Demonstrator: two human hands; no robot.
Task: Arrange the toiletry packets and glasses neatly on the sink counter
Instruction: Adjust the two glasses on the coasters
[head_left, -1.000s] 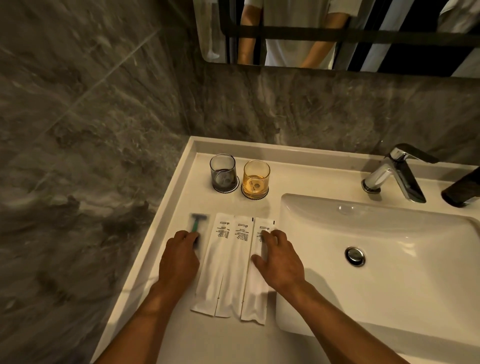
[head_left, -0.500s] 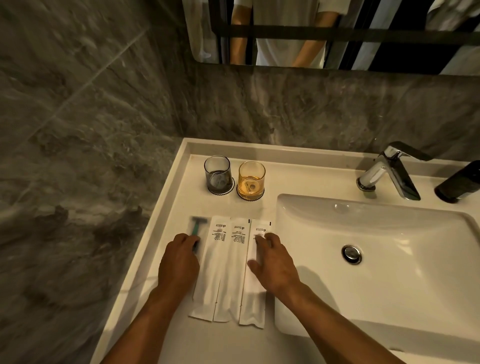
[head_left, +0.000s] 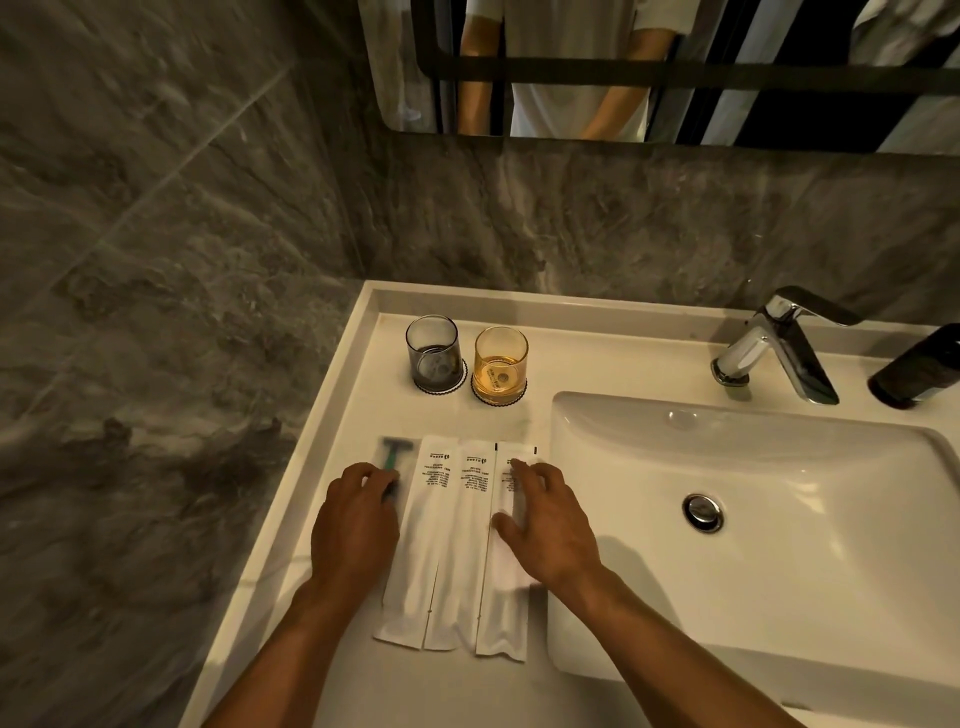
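Three long white toiletry packets (head_left: 447, 545) lie side by side on the white counter (head_left: 571, 358), left of the basin. A clear packet with a green razor (head_left: 393, 457) lies at their left. My left hand (head_left: 356, 530) rests flat on the razor packet, fingers on the razor's handle. On the rightmost white packet (head_left: 501, 623) my right hand (head_left: 550, 525) presses down with spread fingers. Behind them a grey glass (head_left: 434, 353) and an amber glass (head_left: 500, 364) stand upright on round coasters, side by side.
The white basin (head_left: 779, 519) with a metal drain (head_left: 703, 512) fills the right side. A chrome tap (head_left: 779, 343) and a dark bottle (head_left: 919, 369) stand behind it. Grey marble walls close the left and back; a mirror (head_left: 675, 67) hangs above.
Both hands stay on the packets almost unmoved. The view has shifted slightly; the row of packets looks the same.
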